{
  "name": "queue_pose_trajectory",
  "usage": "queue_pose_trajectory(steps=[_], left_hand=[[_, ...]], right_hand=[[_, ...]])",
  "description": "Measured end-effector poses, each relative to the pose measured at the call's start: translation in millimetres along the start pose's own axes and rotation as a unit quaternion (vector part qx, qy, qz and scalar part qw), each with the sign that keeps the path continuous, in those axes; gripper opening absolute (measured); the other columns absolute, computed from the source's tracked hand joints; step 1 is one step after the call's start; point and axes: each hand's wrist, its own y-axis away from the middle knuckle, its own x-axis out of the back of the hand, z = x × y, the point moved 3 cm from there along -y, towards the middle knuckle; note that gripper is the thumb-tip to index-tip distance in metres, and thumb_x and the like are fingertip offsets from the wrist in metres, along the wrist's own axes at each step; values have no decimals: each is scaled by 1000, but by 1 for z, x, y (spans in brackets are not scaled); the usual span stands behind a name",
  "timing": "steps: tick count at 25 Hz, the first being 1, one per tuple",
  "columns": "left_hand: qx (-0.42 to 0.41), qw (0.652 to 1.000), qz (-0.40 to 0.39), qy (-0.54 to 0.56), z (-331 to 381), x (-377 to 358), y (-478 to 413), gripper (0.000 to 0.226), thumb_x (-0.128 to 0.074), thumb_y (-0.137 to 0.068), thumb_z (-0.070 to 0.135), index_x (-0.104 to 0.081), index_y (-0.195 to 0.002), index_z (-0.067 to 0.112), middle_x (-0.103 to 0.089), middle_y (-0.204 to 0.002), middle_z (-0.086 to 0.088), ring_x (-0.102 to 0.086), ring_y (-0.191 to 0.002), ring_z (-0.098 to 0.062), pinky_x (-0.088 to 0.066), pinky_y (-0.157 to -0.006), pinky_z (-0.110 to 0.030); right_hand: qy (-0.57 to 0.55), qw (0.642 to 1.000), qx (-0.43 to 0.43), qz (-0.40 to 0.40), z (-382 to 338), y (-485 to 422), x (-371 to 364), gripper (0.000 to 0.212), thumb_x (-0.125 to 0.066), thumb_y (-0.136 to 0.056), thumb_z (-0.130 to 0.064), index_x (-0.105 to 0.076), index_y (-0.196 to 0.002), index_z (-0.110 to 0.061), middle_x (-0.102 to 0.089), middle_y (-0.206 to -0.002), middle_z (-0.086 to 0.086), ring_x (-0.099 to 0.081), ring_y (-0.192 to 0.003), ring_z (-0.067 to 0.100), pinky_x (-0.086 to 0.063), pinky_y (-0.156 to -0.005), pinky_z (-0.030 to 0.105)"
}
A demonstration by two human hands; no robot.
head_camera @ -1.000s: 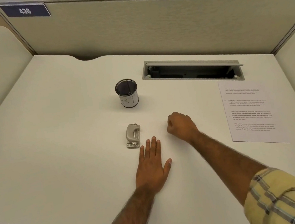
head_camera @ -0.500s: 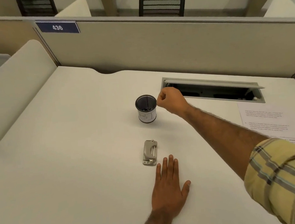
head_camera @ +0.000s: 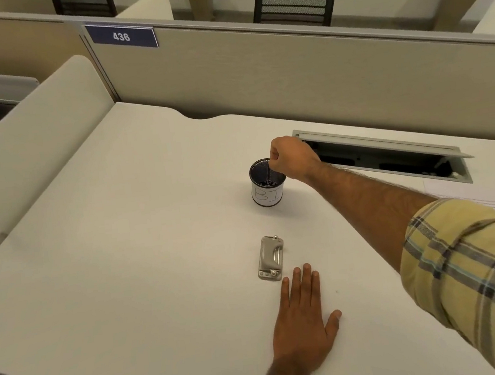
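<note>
A black mesh cup (head_camera: 268,188) with a white label marked "B1" stands on the white desk (head_camera: 143,260). My right hand (head_camera: 290,157) hovers over the cup's right rim with its fingers curled. It pinches a thin pale metal piece (head_camera: 269,171) that hangs from the fingertips down into the cup. A small grey metal latch (head_camera: 271,258) lies flat nearer to me. My left hand (head_camera: 304,319) rests flat on the desk, fingers straight, just right of and below the latch, not touching it.
An open cable tray (head_camera: 390,152) is sunk into the desk at the right, behind my right forearm. A printed sheet (head_camera: 463,196) lies beside it, partly hidden by my sleeve. Beige partitions (head_camera: 289,77) wall the desk's back and left.
My right hand lifted off the desk and travelled away from me, ending above the cup. My left hand stayed flat. The camera view shifted, showing more of the room behind.
</note>
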Motion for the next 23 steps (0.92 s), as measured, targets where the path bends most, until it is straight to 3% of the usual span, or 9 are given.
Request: queue_pose_trajectory(steps=[8, 11, 14, 17, 20, 23], left_hand=[[-7, 1000, -5, 14, 0, 1, 1, 77, -33, -103, 57, -18, -162, 8, -8, -172, -10, -4, -159, -27, -5, -123, -46], [-10, 1000, -7, 16, 1, 2, 1, 77, -33, -103, 56, -17, -162, 8, -7, -172, -10, -3, -159, -27, -4, -123, -46], [-9, 1000, -9, 20, 0, 2, 1, 78, -31, -103, 57, -16, -162, 8, -5, -172, -10, -2, -159, -27, -3, -123, -46], [-3, 1000, -14, 20, -1, 1, 1, 78, -28, -103, 59, -16, -162, 9, -4, -172, -9, -2, -159, -27, -3, -123, -46], [-2, 1000, -15, 18, -1, -3, 0, 81, -25, -103, 62, -11, -163, 9, 1, -173, -8, 4, -159, -24, -2, -124, -47], [-1, 999, -31, 26, -4, -5, 0, 83, -20, -103, 64, -2, -163, 11, 9, -172, -5, 12, -158, -21, -1, -126, -47]], right_hand=[[-10, 1000, 2, 4, -5, 1, 2, 19, -54, -81, -1, -56, -80, -20, -67, -86, 0, -61, -77, 23, -40, -58, 29], [-11, 1000, 0, 11, -4, 2, 4, 12, -67, -84, -14, -57, -80, -20, -63, -78, -4, -61, -75, 22, -35, -52, 28], [-23, 1000, 8, 15, -4, 2, 5, 15, -67, -90, -31, -64, -85, -17, -64, -82, -3, -61, -80, 21, -36, -59, 29], [-123, 991, -9, 47, -1, 19, 10, 38, -58, -92, -53, -63, -79, -18, -61, -71, -8, -55, -66, 11, -37, -56, 31], [-159, 985, -7, 72, 15, 63, 4, 38, -55, -96, -52, -58, -69, -25, -57, -66, -11, -51, -61, 7, -38, -57, 31], [-121, 990, -48, 45, 58, 132, -24, 32, -53, -100, -44, -72, -94, -20, -71, -92, -2, -62, -83, 15, -49, -74, 33]])
